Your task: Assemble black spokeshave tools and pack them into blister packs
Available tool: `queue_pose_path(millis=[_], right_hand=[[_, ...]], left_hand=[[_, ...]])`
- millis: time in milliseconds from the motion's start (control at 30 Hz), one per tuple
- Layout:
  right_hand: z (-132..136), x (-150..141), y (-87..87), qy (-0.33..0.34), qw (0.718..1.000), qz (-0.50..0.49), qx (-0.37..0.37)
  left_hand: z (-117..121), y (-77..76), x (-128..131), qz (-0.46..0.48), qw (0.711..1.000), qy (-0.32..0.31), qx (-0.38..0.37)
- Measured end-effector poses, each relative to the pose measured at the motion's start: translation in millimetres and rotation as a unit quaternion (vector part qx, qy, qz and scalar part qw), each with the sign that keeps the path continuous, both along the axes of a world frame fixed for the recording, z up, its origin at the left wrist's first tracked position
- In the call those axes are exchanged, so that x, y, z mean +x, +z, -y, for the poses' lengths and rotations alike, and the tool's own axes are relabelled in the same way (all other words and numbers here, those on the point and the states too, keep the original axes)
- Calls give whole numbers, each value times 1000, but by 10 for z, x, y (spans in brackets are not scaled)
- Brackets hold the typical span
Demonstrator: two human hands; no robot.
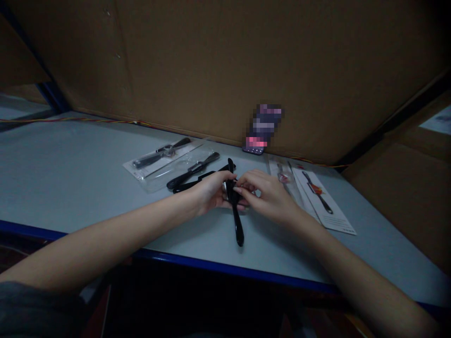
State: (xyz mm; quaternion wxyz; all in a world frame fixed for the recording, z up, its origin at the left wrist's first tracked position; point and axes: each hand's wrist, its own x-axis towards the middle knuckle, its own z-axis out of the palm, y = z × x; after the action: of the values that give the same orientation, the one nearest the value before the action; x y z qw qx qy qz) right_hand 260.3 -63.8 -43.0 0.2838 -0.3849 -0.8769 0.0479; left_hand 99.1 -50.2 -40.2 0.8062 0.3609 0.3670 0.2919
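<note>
Pixelated packet (263,124), label unreadable, black utensil (238,230), middle hidden

My grey table (70,173) with its blue edge runs across before me. At eleven o'clock lie a black-handled kitchen tool (158,155) and a second tool (192,171), both in clear plastic sleeves. At one o'clock, a third sleeved tool (282,176) lies beside a printed card (322,202). A pixelated dark object (255,149) sits at twelve, against the back.

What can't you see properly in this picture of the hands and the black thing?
In the head view:
- The black-handled tool: its middle is hidden by the left hand and right hand.
- The upright package: blurred into blocks.
- The printed card: its writing is too small to read.
</note>
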Motion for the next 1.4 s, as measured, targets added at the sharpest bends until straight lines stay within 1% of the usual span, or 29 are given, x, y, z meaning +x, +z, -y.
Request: queue_pose_path(millis=[133, 333, 467, 567, 700, 767, 867, 933, 1033, 1167, 1300, 1400], right_hand=[[3, -3, -3, -1, 997, -40, -65], [17, -36, -6, -17, 995, -78, -56], [24, -47, -8, -24, 985, -113, -124], [25, -39, 15, -18, 980, -137, -143], [22, -2, 51, 12, 984, -123, -124], [13, 23, 54, 15, 991, -101, -89], [-7, 46, 40, 17, 997, -75, -15], [-16, 43, 27, 27, 997, -66, -4], [-10, 14, 10, 22, 997, -58, -35], [15, -21, -10, -23, 992, -75, -101], [22, -17, -9, -15, 978, -124, -166], [27, -6, 13, -13, 969, -148, -197]], left_hand=[[9, 24, 8, -8, 1000, -11, -3], [17, 33, 11, -5, 1000, -19, 6], [23, 52, 10, 7, 1000, -16, -5], [25, 73, -2, 27, 1000, -9, -9], [15, 58, -25, 40, 999, -11, -11], [7, 34, -30, 44, 999, -8, -15], [2, 4, -24, 39, 999, -2, -14], [3, -6, -13, 28, 999, -9, -15], [5, -9, 3, 20, 999, -34, -14], [8, 6, -1, 23, 999, -33, 6], [-4, 36, -21, 15, 1000, -20, 7], [-25, 48, -26, 10, 1000, -22, -6]])
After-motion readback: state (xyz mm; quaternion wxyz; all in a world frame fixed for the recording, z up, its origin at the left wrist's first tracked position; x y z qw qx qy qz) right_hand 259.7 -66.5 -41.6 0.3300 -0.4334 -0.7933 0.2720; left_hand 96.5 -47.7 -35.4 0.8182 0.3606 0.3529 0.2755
